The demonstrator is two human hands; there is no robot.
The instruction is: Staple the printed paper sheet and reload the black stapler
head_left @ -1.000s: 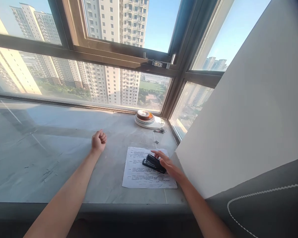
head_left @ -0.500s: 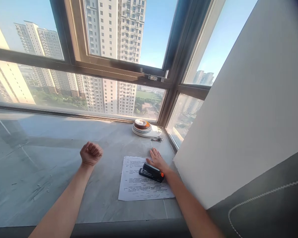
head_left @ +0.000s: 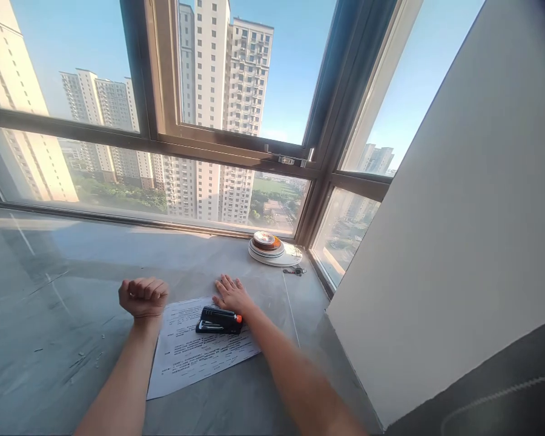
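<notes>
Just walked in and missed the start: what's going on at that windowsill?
A person reaches both arms across the grey windowsill. The right hand lies flat at the far edge of a printed sheet, just behind a black stapler that rests on it. The left hand is a closed fist by the sheet's far left corner, with nothing visible in it. Plates and keys sit in the corner.

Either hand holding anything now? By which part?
Nothing visibly held. Right hand lies flat, open, at the far edge of the paper, just behind the stapler. Left hand is a closed fist by its corner, nothing showing in it.
</notes>
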